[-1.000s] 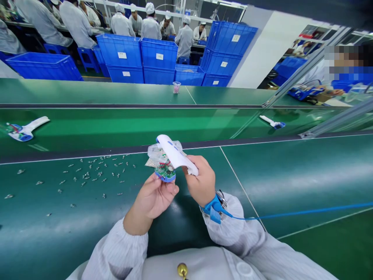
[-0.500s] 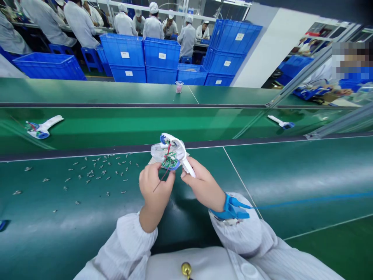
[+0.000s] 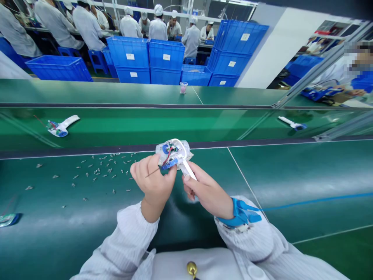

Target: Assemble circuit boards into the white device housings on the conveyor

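Note:
A white handheld housing (image 3: 188,168) with a handle is raised over the green bench, tilted. My right hand (image 3: 207,191) is closed round the handle, a blue wrist strap (image 3: 237,212) on its wrist. My left hand (image 3: 151,182) pinches the blue-edged circuit board part (image 3: 169,164) at the housing's lower left. Red and dark wires (image 3: 168,154) run inside the housing, and one thin wire sticks out past my left fingers. Just behind lies a clear plastic bag (image 3: 189,149), partly hidden by the housing; its contents are unclear.
Many small metal parts (image 3: 98,171) lie scattered on the left of the bench. Similar white units (image 3: 65,125) lie on the green belt (image 3: 163,124) beyond. A blue-edged piece (image 3: 10,219) sits at far left. Blue crates (image 3: 166,58) and seated co-workers are behind.
The housing has turned in my hands, so the green board face now shows less and the blue edge more. My left hand has shifted slightly left. The view has swung a little left.

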A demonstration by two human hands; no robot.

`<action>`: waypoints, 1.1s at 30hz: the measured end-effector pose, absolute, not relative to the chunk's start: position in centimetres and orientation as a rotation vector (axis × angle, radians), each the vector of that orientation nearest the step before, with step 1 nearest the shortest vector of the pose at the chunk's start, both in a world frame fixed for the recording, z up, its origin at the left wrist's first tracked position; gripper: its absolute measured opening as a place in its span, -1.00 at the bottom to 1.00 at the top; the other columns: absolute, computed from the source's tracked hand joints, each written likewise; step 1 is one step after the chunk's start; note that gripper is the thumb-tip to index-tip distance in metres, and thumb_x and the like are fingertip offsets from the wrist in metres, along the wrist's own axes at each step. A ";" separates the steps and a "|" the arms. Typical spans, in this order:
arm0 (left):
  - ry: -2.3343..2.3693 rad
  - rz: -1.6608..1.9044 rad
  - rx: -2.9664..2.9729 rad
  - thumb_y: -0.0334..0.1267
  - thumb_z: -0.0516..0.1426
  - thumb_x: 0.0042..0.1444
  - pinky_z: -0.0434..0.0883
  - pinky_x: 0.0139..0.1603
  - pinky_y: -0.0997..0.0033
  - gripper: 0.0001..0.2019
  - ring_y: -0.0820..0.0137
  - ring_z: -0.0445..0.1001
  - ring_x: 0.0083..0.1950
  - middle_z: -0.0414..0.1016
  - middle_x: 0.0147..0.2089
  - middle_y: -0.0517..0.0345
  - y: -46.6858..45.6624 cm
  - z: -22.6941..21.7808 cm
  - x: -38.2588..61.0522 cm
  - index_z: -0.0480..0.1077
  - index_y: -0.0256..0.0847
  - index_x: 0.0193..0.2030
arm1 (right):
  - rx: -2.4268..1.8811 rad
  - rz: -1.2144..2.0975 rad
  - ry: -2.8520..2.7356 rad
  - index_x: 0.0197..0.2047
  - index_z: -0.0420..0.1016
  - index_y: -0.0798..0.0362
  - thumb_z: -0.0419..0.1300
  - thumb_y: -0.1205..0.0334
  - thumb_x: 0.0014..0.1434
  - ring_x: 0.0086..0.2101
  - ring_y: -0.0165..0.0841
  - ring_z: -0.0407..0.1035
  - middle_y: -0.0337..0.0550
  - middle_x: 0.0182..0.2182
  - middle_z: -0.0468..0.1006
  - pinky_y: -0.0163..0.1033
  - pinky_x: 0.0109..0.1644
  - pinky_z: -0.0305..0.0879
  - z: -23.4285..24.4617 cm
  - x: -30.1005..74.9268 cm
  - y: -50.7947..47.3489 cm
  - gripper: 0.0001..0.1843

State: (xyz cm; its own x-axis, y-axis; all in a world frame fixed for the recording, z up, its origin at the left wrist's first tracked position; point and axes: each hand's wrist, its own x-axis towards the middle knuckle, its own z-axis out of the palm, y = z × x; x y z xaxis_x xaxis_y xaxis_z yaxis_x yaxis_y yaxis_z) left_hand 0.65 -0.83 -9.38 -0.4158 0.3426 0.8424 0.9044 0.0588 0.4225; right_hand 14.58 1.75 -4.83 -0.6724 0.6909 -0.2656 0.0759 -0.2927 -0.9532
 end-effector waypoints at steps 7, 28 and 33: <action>-2.031 -1.786 -1.255 -0.24 0.29 -0.14 0.30 -0.10 0.20 -0.77 0.27 0.43 -0.23 0.51 -0.30 0.08 -1.7 -7.9 0.3 0.44 -0.18 -0.30 | -0.942 1.992 -1.530 0.16 0.20 0.03 0.05 0.09 0.22 -0.57 -0.51 0.05 -0.39 -0.55 0.13 -0.39 -0.55 0.08 -4.8 14.6 1.5 -0.54; -2.386 -2.664 -1.586 -0.28 0.33 -0.06 0.46 -0.39 0.60 -0.74 0.51 0.50 -0.42 0.58 -0.34 0.26 -5.2 -3.9 -0.6 0.52 -0.07 -0.17 | -0.760 1.166 -1.980 -0.46 0.54 0.08 0.23 0.30 0.03 -0.35 -0.41 0.38 -0.20 -0.43 0.52 -0.29 -0.24 0.30 -0.8 12.4 2.9 -0.92; -2.485 -2.140 -1.682 -0.26 0.32 -0.07 0.46 -0.38 0.56 -0.73 0.45 0.52 -0.36 0.57 -0.30 0.23 -5.5 -3.8 -0.9 0.49 -0.09 -0.17 | -0.798 1.372 -1.887 -0.58 0.50 0.10 0.24 0.32 0.01 -0.49 -0.49 0.30 -0.26 -0.57 0.42 -0.36 -0.39 0.23 -1.3 11.8 2.9 -0.83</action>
